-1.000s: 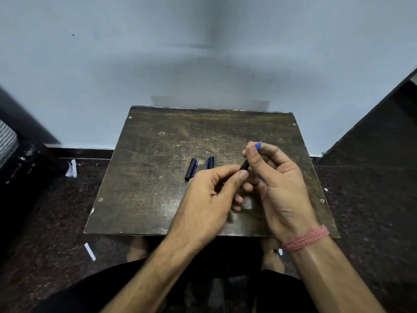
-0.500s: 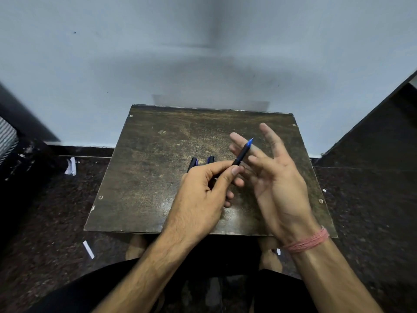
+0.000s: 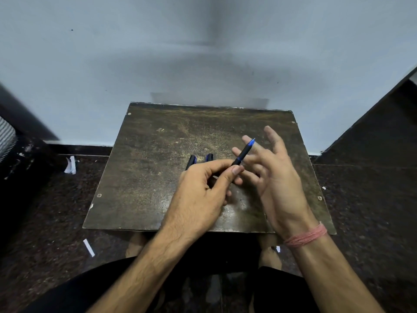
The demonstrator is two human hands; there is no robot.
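A black pen with a blue tip points up and to the right, uncapped. My left hand pinches its lower end between thumb and forefinger above the small dark table. My right hand is spread, fingers straight, just behind and beside the pen; whether it touches the pen is unclear. Two dark pen pieces lie side by side on the table, partly hidden behind my left hand.
The table stands against a pale wall. Dark speckled floor surrounds it, with white paper scraps on the left. A dark slanted panel rises at the right. My knees and feet show below the table's near edge.
My right hand let go of the pen's tip and opened its fingers wide. The left hand kept hold of the pen, which now tilts up to the right.
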